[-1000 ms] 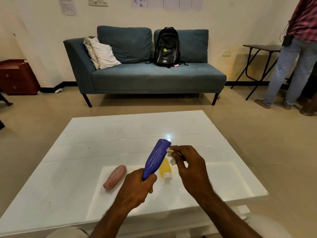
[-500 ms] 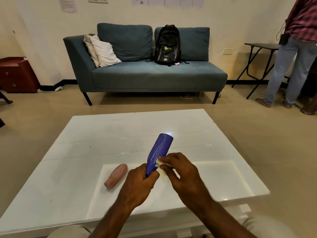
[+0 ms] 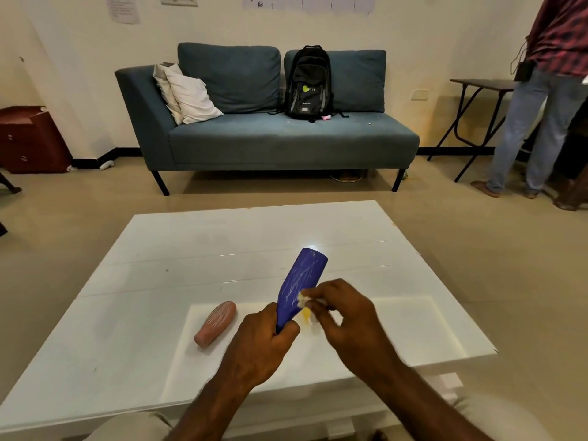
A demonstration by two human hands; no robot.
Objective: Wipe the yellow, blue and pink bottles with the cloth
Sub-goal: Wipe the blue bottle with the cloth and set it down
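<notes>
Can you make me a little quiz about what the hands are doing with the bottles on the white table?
1. True or false: the left hand holds the scratched blue plastic bottle by its narrow end.
2. What does the right hand press against the blue bottle? A) a sponge B) a small white cloth C) a brush
3. Fill the gap: the ribbed pink plastic bottle lies on its ____ on the glossy white table.

Key
1. True.
2. B.
3. Side. It lies to the left of both hands, untouched. Only a sliver of the yellow plastic bottle shows between the hands.
</notes>
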